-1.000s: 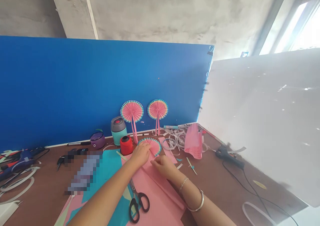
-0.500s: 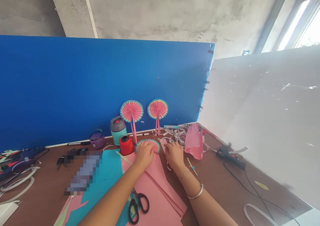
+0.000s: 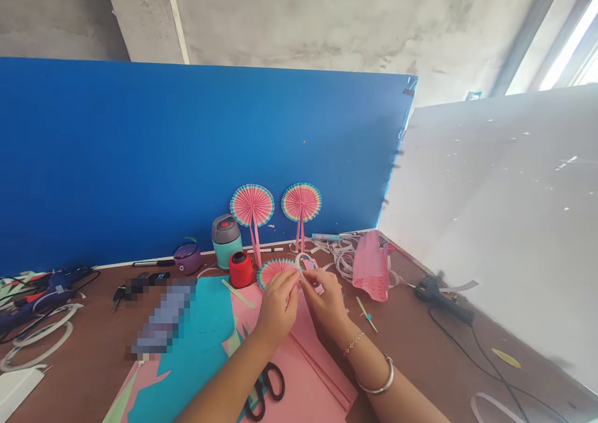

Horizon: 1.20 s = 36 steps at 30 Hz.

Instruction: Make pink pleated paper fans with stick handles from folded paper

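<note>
My left hand (image 3: pixel 281 301) and my right hand (image 3: pixel 327 299) meet fingertip to fingertip, both closed in a pinch on a narrow white strip (image 3: pixel 300 260). The strip curls up in a loop above the fingers; its pinched end is hidden. Just behind my left hand lies a pleated pink paper fan (image 3: pixel 273 270) with a blue and yellow rim, partly covered by the hand. Pink paper (image 3: pixel 322 364) and blue paper (image 3: pixel 205 323) lie under my forearms. Black-handled scissors (image 3: pixel 275 382) rest on the paper, partly hidden by my left forearm.
Two round paper fans (image 3: pixel 252 206) on pink handles lean against the blue partition (image 3: pixel 140 161). A red container (image 3: pixel 241 270), teal flask (image 3: pixel 227 248) and purple pot (image 3: pixel 187 258) stand left. At right are coiled white strips (image 3: pixel 344 258), pink film (image 3: pixel 370 267) and a glue gun (image 3: pixel 441 298).
My left hand has come off the pleated fan and moved right to meet my right hand. Both now pinch the white strip, whose loop stands up. The view has shifted slightly.
</note>
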Motion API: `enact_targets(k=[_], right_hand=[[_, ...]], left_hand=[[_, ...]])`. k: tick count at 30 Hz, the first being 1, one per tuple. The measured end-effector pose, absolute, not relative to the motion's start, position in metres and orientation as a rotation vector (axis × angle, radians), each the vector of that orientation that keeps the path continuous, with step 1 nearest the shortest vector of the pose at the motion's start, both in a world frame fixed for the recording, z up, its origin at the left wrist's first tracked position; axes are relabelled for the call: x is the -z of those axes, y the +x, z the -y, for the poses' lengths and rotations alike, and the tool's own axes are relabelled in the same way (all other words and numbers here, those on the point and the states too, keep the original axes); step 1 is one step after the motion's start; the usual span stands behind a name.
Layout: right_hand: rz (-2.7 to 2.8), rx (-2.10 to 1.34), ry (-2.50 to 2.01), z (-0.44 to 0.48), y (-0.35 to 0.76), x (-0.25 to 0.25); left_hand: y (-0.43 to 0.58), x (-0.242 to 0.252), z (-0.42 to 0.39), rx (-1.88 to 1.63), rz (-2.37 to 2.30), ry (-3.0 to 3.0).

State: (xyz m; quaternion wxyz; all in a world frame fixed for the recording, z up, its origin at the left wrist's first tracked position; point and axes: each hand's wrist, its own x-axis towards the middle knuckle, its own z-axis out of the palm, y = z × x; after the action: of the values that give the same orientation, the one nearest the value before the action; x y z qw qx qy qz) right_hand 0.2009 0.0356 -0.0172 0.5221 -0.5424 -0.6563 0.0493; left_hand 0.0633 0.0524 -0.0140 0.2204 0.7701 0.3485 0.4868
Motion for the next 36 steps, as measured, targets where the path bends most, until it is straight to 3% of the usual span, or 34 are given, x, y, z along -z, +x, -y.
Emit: enact_targets(k=[22,36], right_hand=[[1.901,-0.187,-1.313,-0.023,0.190,0.009],[1.868,-0.119,-1.306,-0.032,0.201,0.020]], left_hand=[[0.042,0.006,-0.058,-1.479,-1.026,1.693],[0.037,0.007,-0.066,-1.530,-1.107,1.807]])
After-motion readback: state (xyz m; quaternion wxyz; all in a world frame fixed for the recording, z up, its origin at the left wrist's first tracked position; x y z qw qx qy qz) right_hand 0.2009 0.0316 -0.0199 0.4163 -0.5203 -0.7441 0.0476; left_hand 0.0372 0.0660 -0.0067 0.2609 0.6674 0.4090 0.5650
